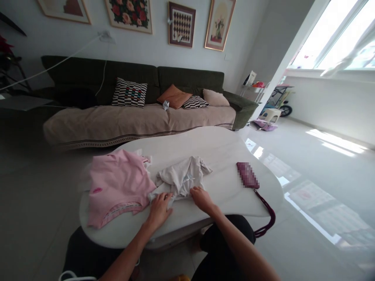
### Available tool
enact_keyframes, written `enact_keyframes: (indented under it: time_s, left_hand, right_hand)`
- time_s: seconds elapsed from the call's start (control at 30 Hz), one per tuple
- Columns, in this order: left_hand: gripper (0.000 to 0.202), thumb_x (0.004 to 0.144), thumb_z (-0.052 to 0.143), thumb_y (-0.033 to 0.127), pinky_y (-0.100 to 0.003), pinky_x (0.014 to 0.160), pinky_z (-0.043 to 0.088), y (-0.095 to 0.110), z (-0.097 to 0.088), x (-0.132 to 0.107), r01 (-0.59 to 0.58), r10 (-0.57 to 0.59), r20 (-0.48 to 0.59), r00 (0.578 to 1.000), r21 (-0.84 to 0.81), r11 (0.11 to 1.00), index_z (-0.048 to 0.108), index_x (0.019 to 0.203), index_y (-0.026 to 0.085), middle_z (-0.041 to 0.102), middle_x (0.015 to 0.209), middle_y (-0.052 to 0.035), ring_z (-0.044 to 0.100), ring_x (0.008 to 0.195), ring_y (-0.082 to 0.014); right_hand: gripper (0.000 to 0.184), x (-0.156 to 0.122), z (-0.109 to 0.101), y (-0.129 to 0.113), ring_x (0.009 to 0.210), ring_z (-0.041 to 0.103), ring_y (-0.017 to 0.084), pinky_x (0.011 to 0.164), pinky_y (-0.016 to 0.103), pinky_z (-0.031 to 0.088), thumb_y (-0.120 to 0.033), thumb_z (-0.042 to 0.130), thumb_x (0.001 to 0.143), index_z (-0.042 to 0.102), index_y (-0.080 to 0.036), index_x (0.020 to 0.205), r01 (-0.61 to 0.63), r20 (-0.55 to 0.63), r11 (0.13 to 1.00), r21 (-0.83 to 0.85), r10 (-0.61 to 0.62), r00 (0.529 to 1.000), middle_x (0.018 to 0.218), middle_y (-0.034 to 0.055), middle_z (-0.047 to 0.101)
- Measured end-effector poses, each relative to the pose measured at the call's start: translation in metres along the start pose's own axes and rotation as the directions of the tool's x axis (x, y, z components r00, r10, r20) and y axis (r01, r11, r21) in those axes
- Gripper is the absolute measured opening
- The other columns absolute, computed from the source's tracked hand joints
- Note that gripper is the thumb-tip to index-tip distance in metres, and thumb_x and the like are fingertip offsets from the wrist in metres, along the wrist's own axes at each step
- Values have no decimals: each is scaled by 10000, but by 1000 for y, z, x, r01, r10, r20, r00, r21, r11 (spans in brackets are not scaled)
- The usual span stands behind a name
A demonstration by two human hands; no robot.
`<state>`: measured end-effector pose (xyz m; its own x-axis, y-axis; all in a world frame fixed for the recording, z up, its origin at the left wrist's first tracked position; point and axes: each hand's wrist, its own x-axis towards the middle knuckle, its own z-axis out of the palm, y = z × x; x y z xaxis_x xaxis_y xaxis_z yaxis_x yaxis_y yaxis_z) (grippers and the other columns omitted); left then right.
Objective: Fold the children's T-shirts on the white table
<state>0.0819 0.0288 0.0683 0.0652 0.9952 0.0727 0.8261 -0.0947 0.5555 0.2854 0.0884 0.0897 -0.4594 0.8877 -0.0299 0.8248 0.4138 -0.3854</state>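
A small off-white garment (183,177) lies rumpled near the front edge of the table, with a pale bluish detail at its middle. My left hand (159,210) rests on its lower left edge, fingers stretched out and thumb apart. At the lower right edge of the same garment, my right hand (202,199) has its fingers curled closed on the cloth. To the left a pink top (121,183) is spread out, with a darker pink mark on it; some white cloth shows from under it.
The white table (222,146) has a rounded outline. On its right lies a dark red, pixelated flat item (247,175), its cord (268,210) hanging over the edge. Behind stands a dark green sofa (99,74) with a beige cover and cushions. My knees are under the table's front edge.
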Motion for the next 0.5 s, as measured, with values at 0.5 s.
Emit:
enact_keyframes:
  time_s: [0.5]
  left_hand:
    - [434, 661, 615, 354, -163, 494, 424, 40, -151, 71, 22, -377, -152, 914, -908, 419, 555, 1047, 164, 589, 678, 36, 543, 556, -83]
  right_hand:
    - [248, -38, -212, 26, 593, 513, 165, 532, 258, 302, -246, 338, 851, 526, -201, 1008, -188, -831, 978, -92, 28, 556, 755, 46, 595]
